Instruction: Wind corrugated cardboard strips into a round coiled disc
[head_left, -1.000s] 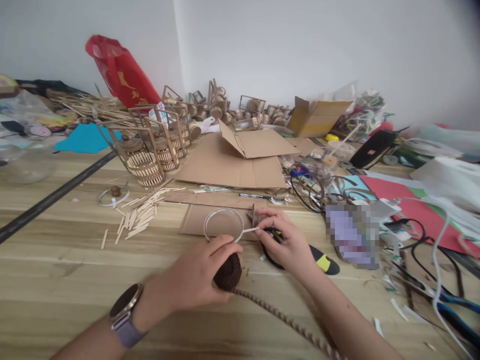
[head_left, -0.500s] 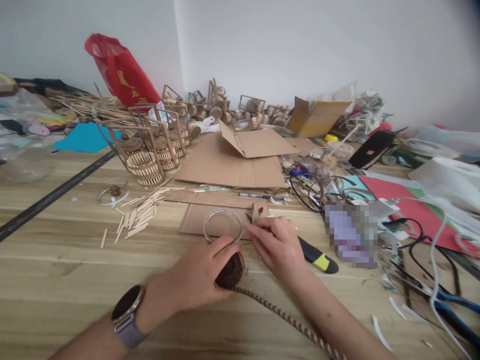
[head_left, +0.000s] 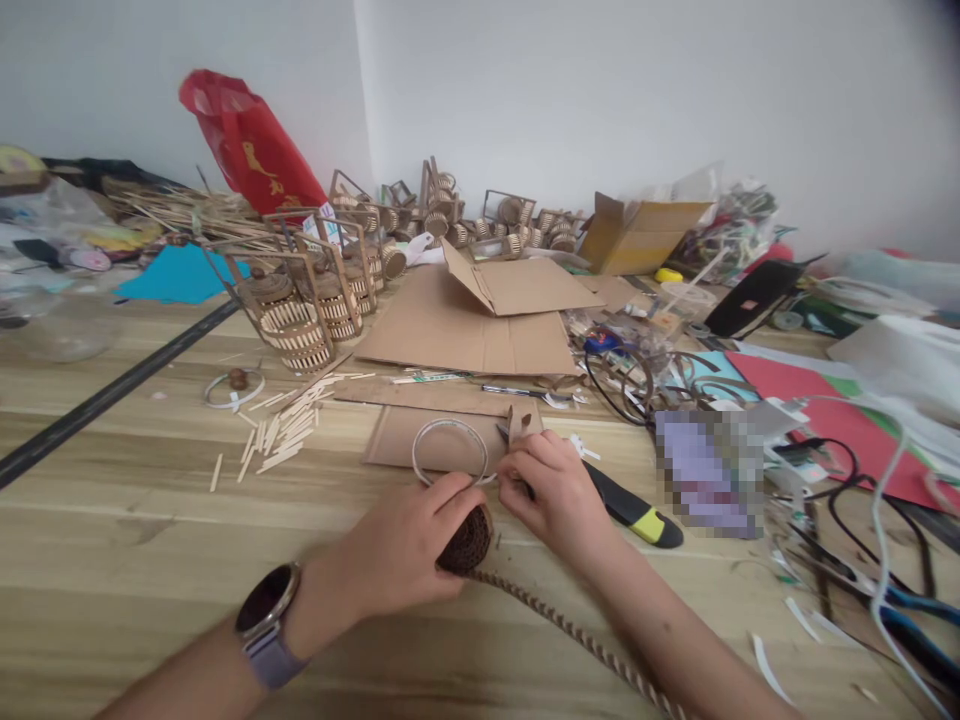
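Observation:
My left hand [head_left: 409, 535] is closed around a coiled roll of dark brown braided strip [head_left: 469, 540] on the table. The braid's loose tail [head_left: 570, 625] runs from the coil toward the lower right, passing by my right forearm. Just beyond my left fingers is a pale ring [head_left: 417, 455], partly hidden by them. My right hand [head_left: 551, 485] is curled with its fingertips pinched together to the right of the coil; what they hold, if anything, is hidden. A black and yellow utility knife [head_left: 634, 510] extends under or behind that hand, its middle covered.
Short pale sticks [head_left: 292, 440] lie at left, beside another ring with brown beads [head_left: 238, 379]. Small bamboo baskets [head_left: 296, 335] with tall handles stand behind them. Cardboard sheets [head_left: 465, 335] lie ahead. Cables, coloured paper [head_left: 817, 400] and blue-handled pliers [head_left: 911, 615] crowd the right side.
My right fingers have curled in tighter and drawn slightly back toward me. My left hand still holds the coil. The whole view has shifted a little.

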